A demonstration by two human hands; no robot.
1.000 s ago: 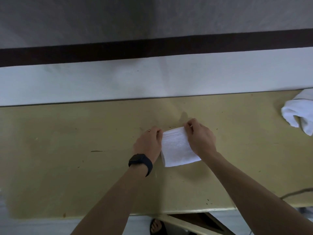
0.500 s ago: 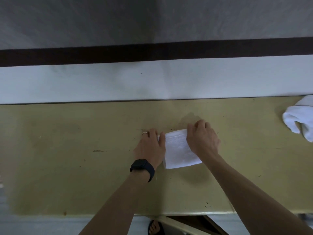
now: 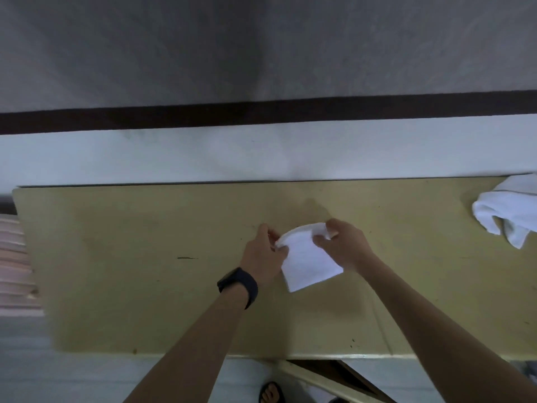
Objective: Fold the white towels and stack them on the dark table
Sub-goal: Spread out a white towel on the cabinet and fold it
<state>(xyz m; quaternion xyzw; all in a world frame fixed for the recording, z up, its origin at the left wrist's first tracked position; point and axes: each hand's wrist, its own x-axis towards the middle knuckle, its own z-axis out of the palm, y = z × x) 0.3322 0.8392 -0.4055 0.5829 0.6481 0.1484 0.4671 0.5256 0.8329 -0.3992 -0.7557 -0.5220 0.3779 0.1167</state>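
Head view: left hand (image 3: 263,257) and right hand (image 3: 344,245) each pinch a far corner of the folded towel (image 3: 308,263) at bench (image 3: 116,257) centre; both grips clenched on it; loose towels (image 3: 505,210) at 3 o'clock

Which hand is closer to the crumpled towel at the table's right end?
Right. The right hand lies between it and the left hand, though the crumpled towel is well clear of both.

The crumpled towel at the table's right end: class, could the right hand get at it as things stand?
Probably yes. The tabletop between the right hand and the crumpled towel is bare, but that hand is gripping the folded towel.
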